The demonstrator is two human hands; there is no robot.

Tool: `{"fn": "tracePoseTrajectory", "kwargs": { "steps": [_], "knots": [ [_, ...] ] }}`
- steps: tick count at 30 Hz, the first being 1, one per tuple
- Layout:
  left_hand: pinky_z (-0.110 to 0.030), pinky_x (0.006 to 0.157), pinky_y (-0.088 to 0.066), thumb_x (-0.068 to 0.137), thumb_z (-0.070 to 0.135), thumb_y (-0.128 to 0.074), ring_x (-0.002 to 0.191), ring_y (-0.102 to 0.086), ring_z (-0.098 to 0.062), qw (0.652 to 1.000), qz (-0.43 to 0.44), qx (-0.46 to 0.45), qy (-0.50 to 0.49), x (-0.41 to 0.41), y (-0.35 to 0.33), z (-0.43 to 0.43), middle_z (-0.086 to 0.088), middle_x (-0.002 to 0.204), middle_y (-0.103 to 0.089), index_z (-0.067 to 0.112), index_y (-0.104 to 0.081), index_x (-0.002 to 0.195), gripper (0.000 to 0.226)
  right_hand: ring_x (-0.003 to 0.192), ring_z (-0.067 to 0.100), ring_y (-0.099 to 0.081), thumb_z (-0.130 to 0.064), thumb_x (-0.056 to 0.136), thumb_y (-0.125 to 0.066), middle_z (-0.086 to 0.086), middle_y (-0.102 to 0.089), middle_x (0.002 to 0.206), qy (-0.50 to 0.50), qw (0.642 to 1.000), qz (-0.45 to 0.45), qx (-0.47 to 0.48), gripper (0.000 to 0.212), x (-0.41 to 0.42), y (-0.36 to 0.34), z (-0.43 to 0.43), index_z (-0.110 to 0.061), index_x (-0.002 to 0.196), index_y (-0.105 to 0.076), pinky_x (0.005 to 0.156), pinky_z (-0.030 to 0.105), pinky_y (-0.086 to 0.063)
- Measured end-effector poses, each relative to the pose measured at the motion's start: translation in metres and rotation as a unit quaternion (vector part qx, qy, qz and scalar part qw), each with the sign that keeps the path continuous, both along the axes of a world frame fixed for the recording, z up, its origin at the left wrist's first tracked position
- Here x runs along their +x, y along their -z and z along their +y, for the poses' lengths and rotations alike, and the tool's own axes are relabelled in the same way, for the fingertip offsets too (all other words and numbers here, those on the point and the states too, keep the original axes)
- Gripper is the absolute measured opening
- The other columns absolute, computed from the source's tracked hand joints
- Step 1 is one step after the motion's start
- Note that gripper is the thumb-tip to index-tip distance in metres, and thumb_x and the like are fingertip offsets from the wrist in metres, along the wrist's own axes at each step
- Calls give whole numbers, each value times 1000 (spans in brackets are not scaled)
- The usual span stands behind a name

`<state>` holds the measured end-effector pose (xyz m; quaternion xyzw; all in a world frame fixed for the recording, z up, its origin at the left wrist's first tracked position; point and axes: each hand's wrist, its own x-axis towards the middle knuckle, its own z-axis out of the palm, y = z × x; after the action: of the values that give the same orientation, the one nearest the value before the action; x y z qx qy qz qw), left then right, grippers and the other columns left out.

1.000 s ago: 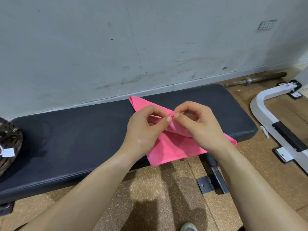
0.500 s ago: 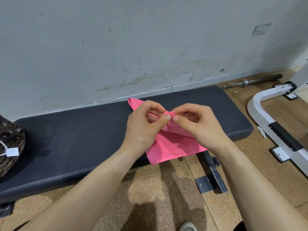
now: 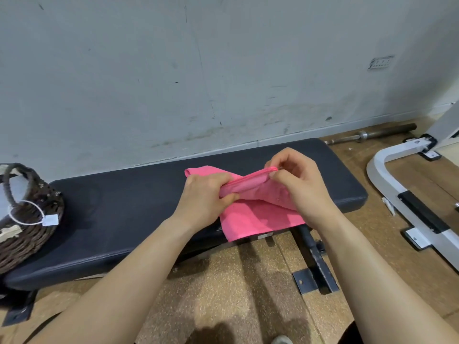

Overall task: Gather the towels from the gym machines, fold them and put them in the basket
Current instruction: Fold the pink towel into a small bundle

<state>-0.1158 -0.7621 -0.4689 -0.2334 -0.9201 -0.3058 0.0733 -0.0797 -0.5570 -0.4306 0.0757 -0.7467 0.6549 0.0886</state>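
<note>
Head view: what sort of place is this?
Most likely a gym: a long dark padded bench, a steel barbell bar lying on the floor, and a white tubular machine frame at right. The left hand and right hand pinch a pink towel.

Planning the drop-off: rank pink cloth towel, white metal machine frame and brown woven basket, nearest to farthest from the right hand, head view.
1. Pink cloth towel, held by the right hand.
2. White metal machine frame, floor, right.
3. Brown woven basket, far left.
</note>
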Motion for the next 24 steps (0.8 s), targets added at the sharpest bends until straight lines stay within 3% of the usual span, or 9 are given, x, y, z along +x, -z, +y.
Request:
{"fn": "tracePoseTrajectory", "kwargs": {
  "steps": [4,8,13,19,22,24],
  "knots": [
    [-42,90,-43,90,31,-67,63,-47,-6,995,-44,-58,-72,2,9,-36,16,60,-51,44,-42,66,37,77,14,-57,0,73,-52,4,-62,77,5,999,6,-38,9,7,-9,-9,-8,74,-58,71,26,-45],
    [-42,96,-42,94,33,-60,84,-57,-9,988,-100,-14,-120,14,8,-71,23,78,-63,44,-58,85,14,77,18,-53,-3,70,-51,7,-59,75,50,997,2,-52,12,10,-18,-15,-13,69,-58,73,31,-41],
    [-31,84,-45,93,19,-64,93,-63,-11,978,-103,86,-161,32,-12,-116,17,92,-69,35,-66,95,16,68,5,-45,-6,75,-52,-10,-51,66,124,990,-17,-59,14,12,-41,-24,-19,69,-56,67,25,-35],
    [-27,83,-40,96,11,-61,96,-60,-18,973,-55,128,-185,51,-66,-166,2,96,-67,15,-69,107,14,70,13,-48,-17,74,-56,-9,-55,68,112,992,-43,-29,9,20,-65,-34,-24,68,-57,66,30,-37],
    [-26,82,-44,95,12,-63,89,-61,-14,965,-44,175,-190,58,-93,-185,3,93,-68,24,-67,98,13,67,16,-46,-18,86,-57,-7,-53,67,86,994,-69,-7,16,23,-64,-42,-28,74,-57,63,34,-34],
    [-18,75,-44,94,15,-66,80,-60,0,962,-30,176,-206,62,-104,-195,12,89,-67,31,-66,92,16,61,13,-44,-23,90,-59,-8,-50,64,63,995,-76,25,14,24,-62,-45,-31,79,-58,64,34,-32]
  ]
}}
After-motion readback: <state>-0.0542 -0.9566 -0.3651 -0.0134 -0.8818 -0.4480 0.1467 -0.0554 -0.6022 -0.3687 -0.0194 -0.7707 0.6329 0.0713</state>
